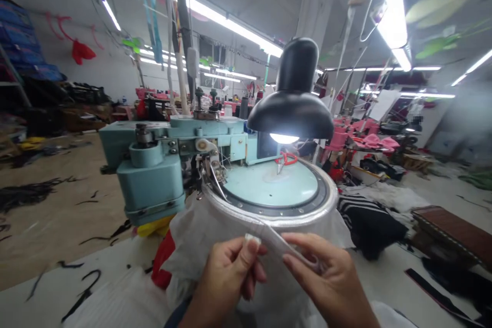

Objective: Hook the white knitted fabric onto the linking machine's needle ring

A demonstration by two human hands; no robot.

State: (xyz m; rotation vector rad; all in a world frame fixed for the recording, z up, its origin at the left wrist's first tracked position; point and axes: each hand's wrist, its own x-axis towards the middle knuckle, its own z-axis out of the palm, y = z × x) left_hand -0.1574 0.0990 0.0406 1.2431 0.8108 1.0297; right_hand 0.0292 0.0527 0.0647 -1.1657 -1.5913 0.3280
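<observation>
Pinching white knit fabric (280, 243) between left hand (225, 282) and right hand (326, 277), both grips clenching it, just near a circular linking machine (149, 179).

Left hand (225, 282) and right hand (326, 277) pinch white cloth (280, 243) at a round sewing machine (149, 179)
The cloth rises to the machine's ring (307, 210); red scissors (286, 160) lie beneath a lit black lamp (292, 107).

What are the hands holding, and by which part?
A white fabric strip: the left hand pinches its end, the right hand grips it further along.
</observation>
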